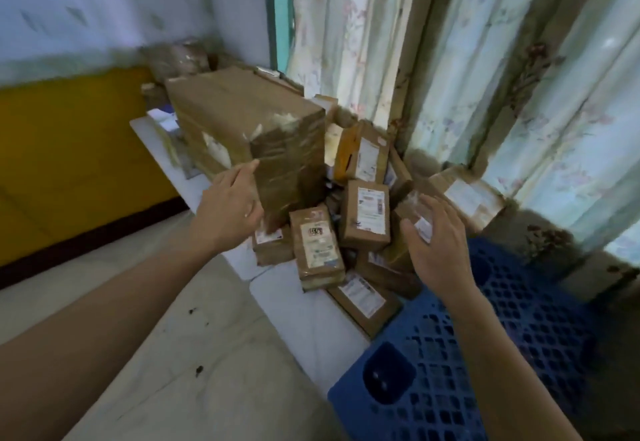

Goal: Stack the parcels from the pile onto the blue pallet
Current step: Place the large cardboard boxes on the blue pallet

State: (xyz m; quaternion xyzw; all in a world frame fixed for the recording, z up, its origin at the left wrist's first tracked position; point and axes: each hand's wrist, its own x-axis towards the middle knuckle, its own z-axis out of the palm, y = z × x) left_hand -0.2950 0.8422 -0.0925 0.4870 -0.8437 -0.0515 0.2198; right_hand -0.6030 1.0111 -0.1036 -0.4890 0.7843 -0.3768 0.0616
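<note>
**Big box could topple the pile**

Both hands are open and hold nothing: the left hand (230, 203) touches the large tape-wrapped brown cardboard box (249, 139), the right hand (438, 248) hovers just above the small brown labelled parcels (363, 213). They lie on the floor, some overlapping the far-left corner of the blue plastic grid pallet (485, 347). Judging by its lean on them, pulling the box may scatter the parcels.

We see white shipping labels on several parcels (363, 213) between the two hands' fingers, w/ barcodes & print, but it's all too blurred; no text we can read.
</note>
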